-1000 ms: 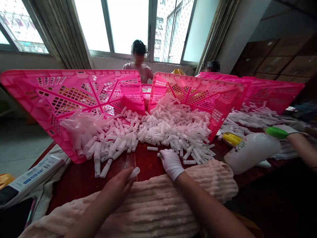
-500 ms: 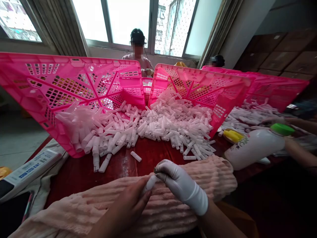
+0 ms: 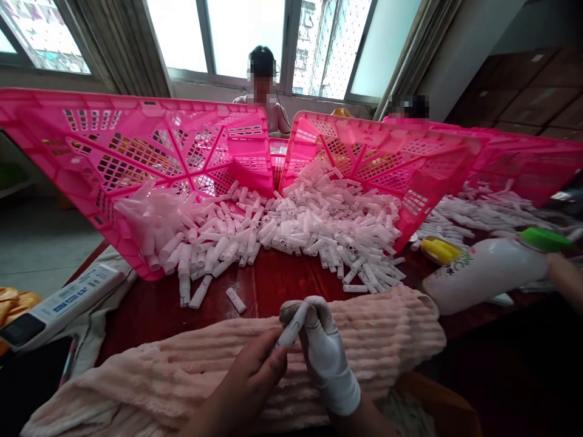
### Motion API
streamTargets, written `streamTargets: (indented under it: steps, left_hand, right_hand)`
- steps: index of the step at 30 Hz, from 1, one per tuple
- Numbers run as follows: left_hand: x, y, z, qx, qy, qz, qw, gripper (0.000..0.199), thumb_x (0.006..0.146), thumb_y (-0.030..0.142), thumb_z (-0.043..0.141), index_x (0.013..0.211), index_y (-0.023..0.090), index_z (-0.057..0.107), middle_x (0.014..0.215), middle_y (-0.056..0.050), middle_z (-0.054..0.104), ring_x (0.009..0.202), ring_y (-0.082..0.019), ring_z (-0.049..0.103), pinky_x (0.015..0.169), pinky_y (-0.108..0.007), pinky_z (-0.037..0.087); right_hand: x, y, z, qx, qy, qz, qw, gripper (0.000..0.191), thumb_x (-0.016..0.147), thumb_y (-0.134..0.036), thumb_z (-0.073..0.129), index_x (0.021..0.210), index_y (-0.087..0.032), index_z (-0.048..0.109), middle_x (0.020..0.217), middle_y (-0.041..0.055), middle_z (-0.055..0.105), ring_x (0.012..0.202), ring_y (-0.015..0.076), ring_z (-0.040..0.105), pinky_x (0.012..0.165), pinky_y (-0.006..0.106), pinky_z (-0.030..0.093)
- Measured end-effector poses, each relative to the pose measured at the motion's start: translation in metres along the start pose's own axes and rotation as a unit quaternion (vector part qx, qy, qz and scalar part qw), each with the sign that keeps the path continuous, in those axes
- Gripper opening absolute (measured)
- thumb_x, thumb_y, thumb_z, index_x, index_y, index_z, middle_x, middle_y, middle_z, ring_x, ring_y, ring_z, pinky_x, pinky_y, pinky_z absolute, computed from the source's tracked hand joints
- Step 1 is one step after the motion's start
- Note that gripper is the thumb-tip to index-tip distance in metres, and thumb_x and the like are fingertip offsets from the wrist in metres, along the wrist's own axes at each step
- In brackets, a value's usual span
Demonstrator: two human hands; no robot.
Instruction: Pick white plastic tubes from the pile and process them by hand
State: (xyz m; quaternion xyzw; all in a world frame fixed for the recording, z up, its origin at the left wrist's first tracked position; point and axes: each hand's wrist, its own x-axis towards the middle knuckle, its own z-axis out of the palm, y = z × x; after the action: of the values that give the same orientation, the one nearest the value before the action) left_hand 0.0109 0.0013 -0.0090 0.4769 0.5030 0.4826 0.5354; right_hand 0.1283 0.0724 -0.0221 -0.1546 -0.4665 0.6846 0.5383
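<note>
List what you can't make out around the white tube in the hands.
Head view:
The lower end of the white tube: hidden by the bare left hand.
How the gloved right hand holds it: too small to tell.
Lower layers of the heap of white tubes: hidden by the tubes on top.
The co-worker's arm: cut off by the right edge.

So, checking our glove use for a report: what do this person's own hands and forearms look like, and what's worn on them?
The left hand is bare, with no glove, and its forearm shows no sleeve. The right hand wears a snug white glove that ends around the wrist, and the forearm beyond it also shows no sleeve.
</note>
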Motion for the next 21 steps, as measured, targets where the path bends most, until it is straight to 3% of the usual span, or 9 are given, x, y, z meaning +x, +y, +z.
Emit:
streamTargets:
  steps: [3,7,11,14,17,21]
  left_hand:
    - [0.002,-0.008,0.010,-0.183,-0.006,-0.047,0.982,0.043,0.081,0.058,0.058,0.090,0.016,0.058,0.049,0.008,0.041,0.041,-0.005,0.031,0.039,-0.016,0.027]
    - [0.002,-0.013,0.022,-0.329,-0.028,-0.102,0.938,0.039,0.077,0.054,0.065,0.078,0.017,0.056,0.042,0.009,0.040,0.033,-0.003,0.025,0.033,-0.015,0.022]
    - [0.001,-0.015,0.030,-0.466,-0.125,-0.116,0.868,0.036,0.080,0.052,0.062,0.085,0.016,0.060,0.041,0.011,0.039,0.026,-0.001,0.017,0.027,-0.013,0.018]
    - [0.001,-0.018,0.033,-0.512,-0.181,-0.138,0.828,0.036,0.081,0.052,0.061,0.086,0.016,0.062,0.041,0.011,0.040,0.025,0.000,0.015,0.026,-0.012,0.020]
    - [0.000,-0.019,0.034,-0.512,-0.171,-0.148,0.829,0.038,0.079,0.054,0.063,0.080,0.017,0.060,0.039,0.011,0.041,0.024,-0.001,0.017,0.025,-0.012,0.019]
    - [-0.001,-0.009,0.036,-0.449,-0.129,-0.170,0.868,0.042,0.073,0.057,0.068,0.074,0.016,0.059,0.036,0.010,0.039,0.025,-0.001,0.019,0.026,-0.012,0.020]
  right_hand:
    - [-0.007,0.002,0.002,0.058,-0.045,0.033,0.997,0.034,0.104,-0.049,0.068,0.097,-0.017,0.065,0.096,0.0060,0.058,0.086,0.0194,0.058,0.080,0.022,0.052]
    - [-0.013,-0.003,0.004,0.099,-0.056,0.042,0.993,0.030,0.105,-0.046,0.068,0.095,-0.018,0.068,0.095,0.0056,0.058,0.090,0.0201,0.058,0.086,0.024,0.051]
    - [-0.018,-0.008,0.007,0.102,-0.055,0.029,0.993,0.029,0.106,-0.046,0.065,0.097,-0.020,0.071,0.092,0.0049,0.059,0.089,0.0196,0.058,0.088,0.023,0.050]
    - [-0.022,-0.011,0.006,0.089,-0.076,0.044,0.992,0.033,0.108,-0.050,0.061,0.100,-0.020,0.071,0.093,0.0060,0.059,0.086,0.0192,0.059,0.079,0.020,0.053]
    - [-0.027,-0.014,0.000,0.057,-0.103,0.069,0.991,0.033,0.107,-0.052,0.061,0.110,-0.020,0.070,0.096,0.0067,0.058,0.088,0.0209,0.058,0.078,0.021,0.053]
    - [-0.030,-0.018,-0.004,0.037,-0.108,0.058,0.992,0.031,0.106,-0.050,0.063,0.109,-0.020,0.070,0.102,0.0082,0.057,0.097,0.0244,0.055,0.089,0.029,0.049]
